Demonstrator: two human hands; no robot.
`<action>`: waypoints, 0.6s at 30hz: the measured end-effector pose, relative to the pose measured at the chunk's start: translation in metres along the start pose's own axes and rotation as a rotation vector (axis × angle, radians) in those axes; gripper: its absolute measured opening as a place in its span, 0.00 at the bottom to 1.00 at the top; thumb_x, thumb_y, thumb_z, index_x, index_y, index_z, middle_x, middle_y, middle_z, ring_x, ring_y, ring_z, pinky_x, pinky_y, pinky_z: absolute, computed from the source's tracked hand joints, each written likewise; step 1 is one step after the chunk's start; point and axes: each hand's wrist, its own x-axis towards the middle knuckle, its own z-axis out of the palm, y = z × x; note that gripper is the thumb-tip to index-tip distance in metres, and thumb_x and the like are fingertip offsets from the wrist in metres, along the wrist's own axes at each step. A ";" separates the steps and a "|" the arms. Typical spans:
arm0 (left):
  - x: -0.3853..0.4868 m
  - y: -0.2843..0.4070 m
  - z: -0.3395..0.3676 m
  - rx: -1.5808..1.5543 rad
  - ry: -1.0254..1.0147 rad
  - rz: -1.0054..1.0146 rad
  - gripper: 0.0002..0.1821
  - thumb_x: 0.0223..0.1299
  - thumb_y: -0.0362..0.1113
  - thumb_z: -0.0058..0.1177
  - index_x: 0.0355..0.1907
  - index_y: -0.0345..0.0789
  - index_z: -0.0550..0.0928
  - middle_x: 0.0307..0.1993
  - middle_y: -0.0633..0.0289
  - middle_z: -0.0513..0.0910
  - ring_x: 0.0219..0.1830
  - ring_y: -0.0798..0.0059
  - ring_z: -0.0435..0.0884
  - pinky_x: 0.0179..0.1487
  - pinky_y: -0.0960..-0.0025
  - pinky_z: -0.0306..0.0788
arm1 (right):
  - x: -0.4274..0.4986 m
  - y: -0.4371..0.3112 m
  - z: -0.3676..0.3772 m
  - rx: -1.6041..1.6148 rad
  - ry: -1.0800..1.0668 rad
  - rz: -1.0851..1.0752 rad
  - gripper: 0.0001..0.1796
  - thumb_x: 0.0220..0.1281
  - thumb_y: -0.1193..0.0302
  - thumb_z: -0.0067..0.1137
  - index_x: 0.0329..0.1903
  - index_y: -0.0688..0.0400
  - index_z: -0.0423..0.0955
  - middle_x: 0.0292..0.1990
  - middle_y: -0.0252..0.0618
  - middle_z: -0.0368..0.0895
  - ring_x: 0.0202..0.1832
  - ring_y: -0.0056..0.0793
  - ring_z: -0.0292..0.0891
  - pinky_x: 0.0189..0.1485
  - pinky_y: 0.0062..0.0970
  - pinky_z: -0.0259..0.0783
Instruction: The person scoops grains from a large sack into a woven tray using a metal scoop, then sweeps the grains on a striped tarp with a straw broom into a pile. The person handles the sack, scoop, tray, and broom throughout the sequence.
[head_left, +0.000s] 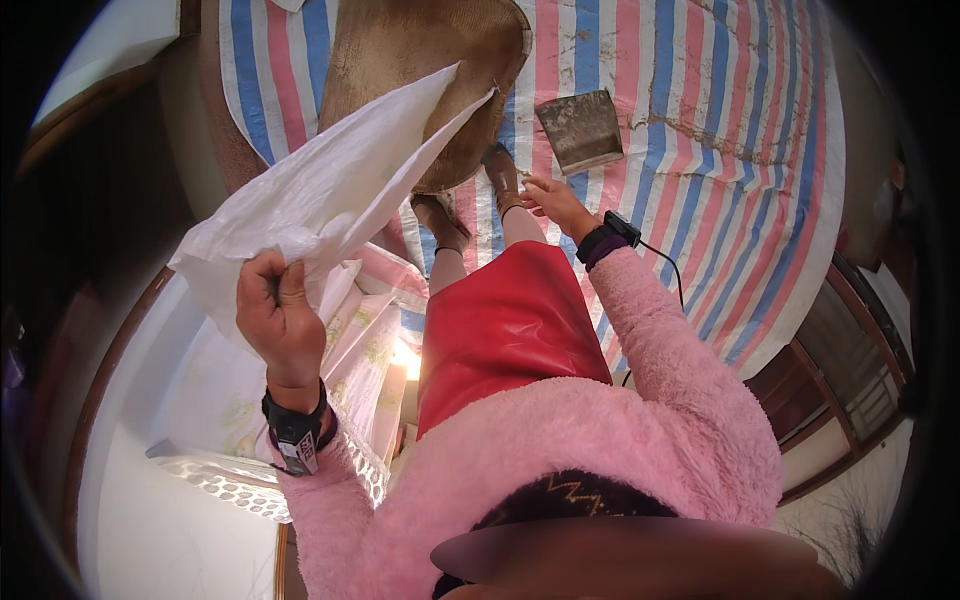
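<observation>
My left hand (281, 322) grips the edge of a white woven plastic sack (315, 165) between thumb and curled fingers. The sack stretches up and to the right, its mouth partly spread, over the near part of a large brown basket-like scoop (420, 52). My right hand (553, 204) hangs beside my shoe, fingers loosely bent, with nothing visible in it. Just beyond that hand lies a small, dirt-stained square scoop (581, 133). The inside of the sack is mostly out of sight.
A red, blue and white striped tarpaulin (675, 150) covers the floor, wrinkled and soiled at the right. To my left are more pale plastic sacks (360, 322) and a white perforated rim (225, 487). A black cable (671, 262) runs from my right wrist device.
</observation>
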 end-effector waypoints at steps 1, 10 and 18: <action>0.003 0.008 -0.006 0.033 -0.004 0.019 0.04 0.57 0.22 0.51 0.32 0.31 0.72 0.26 0.65 0.72 0.28 0.80 0.68 0.35 0.79 0.65 | -0.007 0.000 0.002 -0.012 0.005 0.006 0.23 0.61 0.65 0.49 0.56 0.63 0.68 0.37 0.34 0.78 0.35 0.22 0.73 0.37 0.24 0.69; 0.018 0.092 -0.037 0.202 -0.279 0.364 0.08 0.50 0.20 0.54 0.32 0.32 0.72 0.24 0.55 0.71 0.26 0.59 0.72 0.30 0.68 0.66 | -0.059 -0.027 0.023 -0.073 -0.152 -0.093 0.20 0.67 0.65 0.46 0.57 0.62 0.66 0.41 0.35 0.77 0.39 0.21 0.73 0.42 0.22 0.69; 0.017 0.091 -0.044 0.401 -0.134 0.545 0.09 0.50 0.23 0.57 0.33 0.34 0.74 0.28 0.55 0.76 0.29 0.57 0.76 0.31 0.65 0.70 | -0.083 -0.071 0.030 -0.080 -0.214 -0.265 0.18 0.67 0.69 0.47 0.55 0.66 0.67 0.39 0.37 0.76 0.38 0.20 0.71 0.42 0.21 0.70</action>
